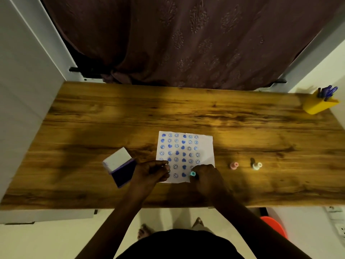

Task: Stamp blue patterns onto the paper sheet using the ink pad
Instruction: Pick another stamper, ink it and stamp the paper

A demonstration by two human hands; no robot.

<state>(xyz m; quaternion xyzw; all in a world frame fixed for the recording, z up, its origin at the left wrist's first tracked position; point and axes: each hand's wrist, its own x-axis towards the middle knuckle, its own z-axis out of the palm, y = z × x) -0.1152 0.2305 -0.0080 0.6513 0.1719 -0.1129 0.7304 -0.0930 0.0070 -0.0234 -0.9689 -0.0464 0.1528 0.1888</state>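
A white paper sheet (205, 144) lies on the wooden table (130, 118), covered with rows of blue hearts and smiley faces. My right hand (207, 177) is shut on a small teal stamp (192, 173), held at the sheet's lower right part. My left hand (151, 171) rests on the sheet's lower left corner; its fingers are curled and something small may sit at the fingertips, too dark to tell. The ink pad (124, 173) stands open to the left of the sheet, its white lid (117, 158) tilted up behind the dark pad.
A pink stamp (234, 165) and a white stamp (257, 166) stand on the table right of the sheet. A yellow pen holder (317, 106) with blue pens sits at the far right corner. A curtain hangs behind the table.
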